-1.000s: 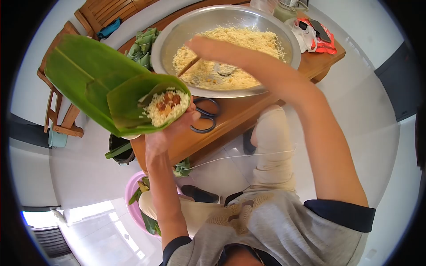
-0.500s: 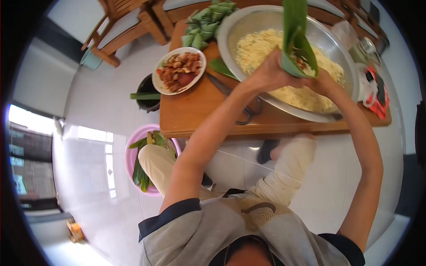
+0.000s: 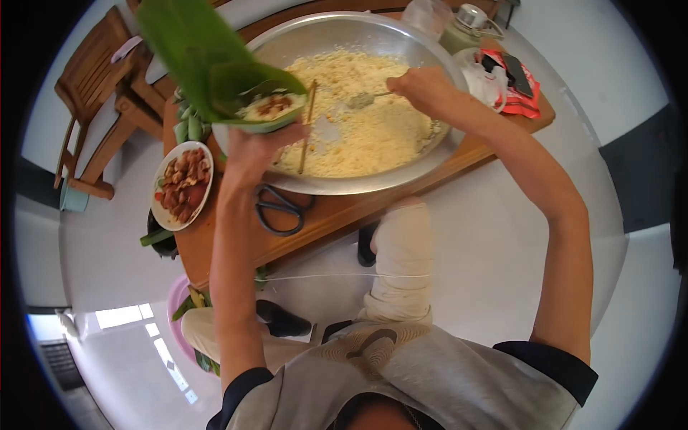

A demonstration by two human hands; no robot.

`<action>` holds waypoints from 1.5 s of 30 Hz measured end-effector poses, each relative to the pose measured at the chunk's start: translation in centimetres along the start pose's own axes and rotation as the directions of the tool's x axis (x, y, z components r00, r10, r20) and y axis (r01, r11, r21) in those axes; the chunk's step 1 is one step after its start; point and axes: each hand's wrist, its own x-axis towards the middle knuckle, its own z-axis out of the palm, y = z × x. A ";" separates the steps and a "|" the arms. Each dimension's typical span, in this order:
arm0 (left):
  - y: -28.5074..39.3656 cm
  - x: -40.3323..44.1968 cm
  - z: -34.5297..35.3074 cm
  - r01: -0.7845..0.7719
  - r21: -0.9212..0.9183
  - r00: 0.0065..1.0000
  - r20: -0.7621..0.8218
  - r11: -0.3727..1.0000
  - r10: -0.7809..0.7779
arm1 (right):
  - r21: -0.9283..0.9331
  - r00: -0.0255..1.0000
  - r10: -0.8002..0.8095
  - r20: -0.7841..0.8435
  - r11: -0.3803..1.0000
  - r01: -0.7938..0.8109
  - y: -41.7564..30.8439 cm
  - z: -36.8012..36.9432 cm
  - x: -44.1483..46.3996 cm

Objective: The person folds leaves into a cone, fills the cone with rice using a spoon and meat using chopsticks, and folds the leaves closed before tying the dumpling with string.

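Note:
My left hand is wrapped around the base of a long green leaf folded into a cup. Rice with brown meat pieces shows at its mouth. Over the wide metal basin, my right hand grips the handle of a spoon, whose bowl touches the pale, grainy rice. A pair of chopsticks leans in the basin beside my left hand. To the left stands a white oval plate heaped with browned meat chunks.
Black-handled scissors lie on the wooden table. Green leaf-wrapped parcels sit partly hidden behind the leaf. At right are a lidded jar, a red packet and a dark phone. A pink tub holds leaves below.
My hands have separated: the left carried the filled leaf cup leftward, and the right now holds a spoon in the rice. The camera view has turned and shifted.

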 end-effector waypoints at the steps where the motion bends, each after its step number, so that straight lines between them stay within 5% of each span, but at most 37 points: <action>1: 0.2 -0.2 -0.4 0.044 0.053 0.999 -0.002 0.998 -0.044 | -0.027 1.000 0.013 0.005 1.000 -0.013 -0.2 -0.3 -0.3; 5: 0.6 -0.9 -1.5 0.124 0.033 0.991 -0.055 0.992 -0.122 | 0.057 0.988 0.101 -0.113 0.994 -0.095 1.7 -1.1 -0.5; 9: 0.9 -1.3 -1.8 0.151 0.070 0.985 -0.096 0.986 -0.144 | 0.122 0.993 0.012 -0.120 0.993 0.003 2.5 -1.1 -0.3; 12: -0.2 -1.2 -1.6 0.115 0.221 0.993 -0.033 0.969 -0.111 | 0.052 0.984 -0.124 -0.128 0.990 0.132 2.3 1.2 0.1; 13: -4.7 -1.4 -2.5 0.052 0.417 0.997 -0.071 0.907 -0.025 | 0.018 0.974 -0.165 -0.158 0.985 0.169 2.1 2.1 0.5; 14: -0.8 -1.5 -0.9 0.026 0.123 0.999 -0.033 0.992 -0.022 | -0.035 0.995 -0.095 0.014 0.995 0.095 1.3 1.6 1.3; 15: -2.3 -0.8 -1.0 0.090 0.008 0.995 0.040 0.996 -0.091 | 0.054 0.992 -0.115 -0.060 0.992 0.118 1.0 1.9 1.3; 21: -1.2 -0.3 0.2 -0.101 -0.189 0.992 0.059 0.977 0.114 | 0.419 0.977 -0.210 0.040 0.891 0.175 -2.0 -0.8 0.0; 26: -1.5 -0.7 -0.3 -0.051 -0.128 0.988 0.140 0.990 0.069 | 0.579 0.965 -0.192 0.181 0.814 0.053 -2.9 -0.7 -0.2; 29: -1.2 -1.0 -0.1 -0.004 -0.131 0.999 0.047 0.991 0.010 | 0.649 0.952 -0.237 0.195 0.758 0.056 -2.1 0.7 0.1; 31: -1.7 -0.7 -0.3 -0.001 -0.038 0.997 0.081 0.999 0.004 | 0.540 0.924 -0.228 0.306 0.841 0.029 -1.0 1.3 0.5; 32: -1.4 -0.7 -0.3 0.061 -0.030 0.992 0.115 0.998 -0.057 | 0.594 0.934 -0.100 0.344 0.793 -0.134 -1.4 1.0 0.1; 42: -1.8 -1.1 -0.4 0.056 0.062 0.984 0.164 0.996 -0.065 | 0.706 0.896 -0.030 0.444 0.628 -0.329 -0.8 -0.5 -0.7; 43: -1.9 -1.0 -0.4 0.042 0.085 0.982 0.178 0.996 -0.057 | 0.709 0.895 -0.051 0.444 0.631 -0.315 -0.6 -0.3 -0.9; 45: -2.1 -1.0 -0.7 -0.027 0.107 0.992 0.124 0.994 0.013 | 0.544 0.982 -0.069 0.174 0.838 -0.037 -1.0 0.5 -1.1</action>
